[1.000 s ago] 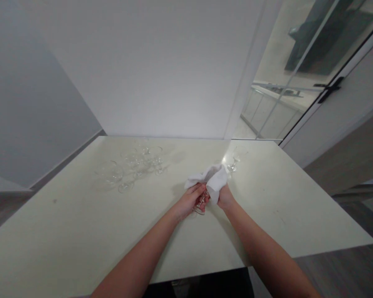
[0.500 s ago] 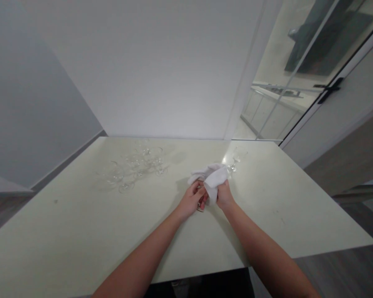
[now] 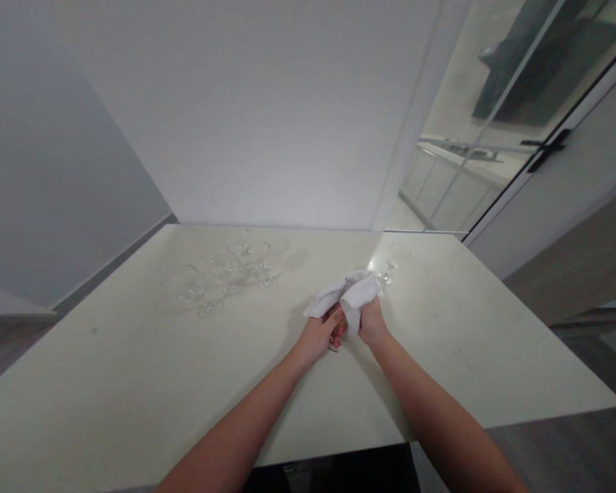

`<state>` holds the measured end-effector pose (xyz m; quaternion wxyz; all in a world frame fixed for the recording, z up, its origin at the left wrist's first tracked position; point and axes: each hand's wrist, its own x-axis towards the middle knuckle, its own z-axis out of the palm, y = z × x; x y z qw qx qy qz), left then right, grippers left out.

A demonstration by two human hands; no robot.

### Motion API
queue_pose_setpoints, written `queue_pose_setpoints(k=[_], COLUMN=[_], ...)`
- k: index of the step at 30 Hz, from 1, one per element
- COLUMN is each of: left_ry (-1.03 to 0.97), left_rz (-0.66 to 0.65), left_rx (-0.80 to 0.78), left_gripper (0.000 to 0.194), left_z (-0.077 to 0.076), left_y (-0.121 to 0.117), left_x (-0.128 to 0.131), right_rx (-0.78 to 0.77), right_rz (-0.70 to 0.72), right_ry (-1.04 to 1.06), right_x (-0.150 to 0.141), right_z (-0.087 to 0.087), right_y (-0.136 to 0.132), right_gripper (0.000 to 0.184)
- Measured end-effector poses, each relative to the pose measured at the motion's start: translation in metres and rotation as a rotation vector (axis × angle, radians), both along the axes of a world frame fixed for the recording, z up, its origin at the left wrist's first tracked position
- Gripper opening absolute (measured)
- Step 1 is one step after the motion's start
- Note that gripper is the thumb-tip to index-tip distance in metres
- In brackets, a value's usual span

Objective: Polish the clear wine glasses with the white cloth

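Note:
Near the middle of the white table, my left hand (image 3: 319, 334) is closed around a stemmed glass (image 3: 333, 350). Only a bit of its clear rim or foot shows below the fingers; the rest is hidden by the hand and cloth. My right hand (image 3: 372, 323) grips a white cloth (image 3: 360, 291), which is bunched up and draped over the glass between both hands. The cloth's left flap hangs over the left fingers. Just beyond the right hand stands another clear stemmed glass (image 3: 387, 274).
Several clear stemmed glasses stand or lie grouped at the left back, one wine glass (image 3: 187, 284) lying on its side. The white table (image 3: 133, 383) meets a pale wall (image 3: 267, 137) at its far edge. A glass-paned door (image 3: 472, 150) with a black handle is at the right.
The cloth's left flap has spread left and down over my left fingers. My left hand has turned slightly, and my right hand stays nearly in place on the cloth.

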<state>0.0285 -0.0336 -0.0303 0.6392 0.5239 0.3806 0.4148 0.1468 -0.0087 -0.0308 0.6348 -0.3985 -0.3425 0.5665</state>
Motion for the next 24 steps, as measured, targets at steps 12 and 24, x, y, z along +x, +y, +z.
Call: queue_pose_setpoints(k=[12, 24], left_ry=[0.545, 0.373], left_rz=[0.203, 0.164], left_rx=[0.51, 0.493], left_gripper=[0.039, 0.031], left_z=[0.0, 0.003], left_y=[0.003, 0.001], left_x=[-0.017, -0.014], right_rx=[0.018, 0.079], right_rz=[-0.042, -0.041], right_ry=[0.066, -0.041], right_x=[-0.006, -0.005], right_z=[-0.003, -0.013], right_y=[0.001, 0.003], right_gripper=[0.028, 0.02])
